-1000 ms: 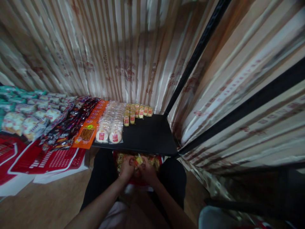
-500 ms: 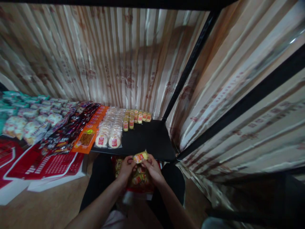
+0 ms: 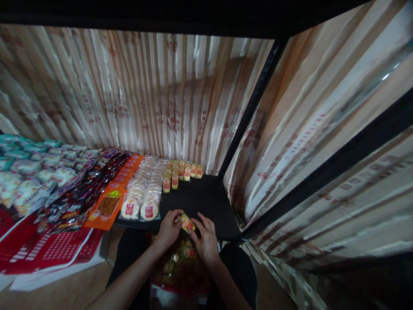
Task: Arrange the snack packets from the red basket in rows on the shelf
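Low at centre: a clear bag (image 3: pixel 176 270) of small wrapped pieces sits beneath the hands, probably to keep its contents within easy reach.
Left hand (image 3: pixel 169 228): pinched on one end of a yellow packet.
Right hand (image 3: pixel 206 241): fingers spread apart, thumb at the packet's other end; whether it presses, I cannot tell.
Yellow packet (image 3: pixel 187 222): above the bag, by the shelf's front edge; the end grip leaves most of its red-and-yellow print uncovered, though too small to read.
Black shelf (image 3: pixel 201 206): round cracker packs (image 3: pixel 149 209) overlap in two columns, presumably to save depth, red labels forward, characters unreadable.
Orange bag (image 3: pixel 111 204): left of them, with a yellow-green oval; no legible brand.
Small yellow packets (image 3: pixel 175 180): further back, red labels seemingly faced forward for display.
Sheeting (image 3: pixel 180 99): behind, striped, reddish printing illegible.
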Action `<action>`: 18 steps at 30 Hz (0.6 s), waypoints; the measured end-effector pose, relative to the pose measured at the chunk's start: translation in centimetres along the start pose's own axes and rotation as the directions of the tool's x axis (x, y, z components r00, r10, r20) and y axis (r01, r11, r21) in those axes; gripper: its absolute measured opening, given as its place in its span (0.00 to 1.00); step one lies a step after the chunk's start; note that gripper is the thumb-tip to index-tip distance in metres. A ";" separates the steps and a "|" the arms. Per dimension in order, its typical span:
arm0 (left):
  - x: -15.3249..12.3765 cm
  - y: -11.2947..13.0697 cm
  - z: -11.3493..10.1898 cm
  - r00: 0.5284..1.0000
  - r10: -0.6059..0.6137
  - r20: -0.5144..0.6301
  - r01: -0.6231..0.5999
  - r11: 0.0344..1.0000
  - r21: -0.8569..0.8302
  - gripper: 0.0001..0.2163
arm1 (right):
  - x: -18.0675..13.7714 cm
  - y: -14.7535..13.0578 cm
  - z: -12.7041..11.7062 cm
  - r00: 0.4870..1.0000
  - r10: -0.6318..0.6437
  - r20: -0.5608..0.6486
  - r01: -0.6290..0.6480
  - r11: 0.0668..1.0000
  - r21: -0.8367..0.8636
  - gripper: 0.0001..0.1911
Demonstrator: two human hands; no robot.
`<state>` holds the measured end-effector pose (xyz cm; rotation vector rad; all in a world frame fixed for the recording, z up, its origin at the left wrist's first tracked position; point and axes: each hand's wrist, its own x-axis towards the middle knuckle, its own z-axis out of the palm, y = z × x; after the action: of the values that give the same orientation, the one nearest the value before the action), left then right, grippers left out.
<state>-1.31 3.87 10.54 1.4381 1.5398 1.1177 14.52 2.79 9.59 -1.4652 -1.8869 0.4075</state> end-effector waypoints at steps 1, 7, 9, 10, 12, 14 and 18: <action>0.4 0.2 -0.1 0.998 0.049 0.035 -0.050 0.998 0.043 0.13 | 0.3 0.0 0.0 1.000 -0.009 0.010 0.009 1.000 -0.005 0.17; 3.1 1.8 0.0 0.979 0.118 0.168 -0.149 0.972 0.183 0.13 | 2.5 0.7 0.8 0.991 0.074 0.108 -0.088 0.988 0.126 0.20; 4.0 2.1 0.1 0.979 0.107 0.171 -0.140 0.972 0.191 0.14 | 3.4 1.2 1.3 0.986 0.126 0.108 -0.146 0.969 0.201 0.18; 4.5 2.3 0.2 0.982 0.104 0.160 -0.134 0.973 0.189 0.14 | 3.9 1.5 1.6 0.983 0.155 0.102 -0.176 0.955 0.237 0.17; 5.2 2.5 0.5 0.990 0.097 0.099 -0.113 0.977 0.179 0.16 | 5.1 2.0 2.3 0.975 0.208 0.082 -0.223 0.931 0.288 0.15; 5.8 2.7 1.0 0.997 0.070 -0.009 -0.068 0.984 0.163 0.18 | 6.5 2.3 3.0 0.968 0.245 0.057 -0.250 0.917 0.311 0.14; 6.5 2.5 2.3 0.994 -0.008 -0.108 0.018 0.995 0.096 0.21 | 10.0 2.7 4.1 0.956 0.293 0.002 -0.280 0.913 0.296 0.14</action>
<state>1.08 10.57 12.40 1.4497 1.6968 1.1424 12.48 13.67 8.33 -1.5329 -1.5020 0.7555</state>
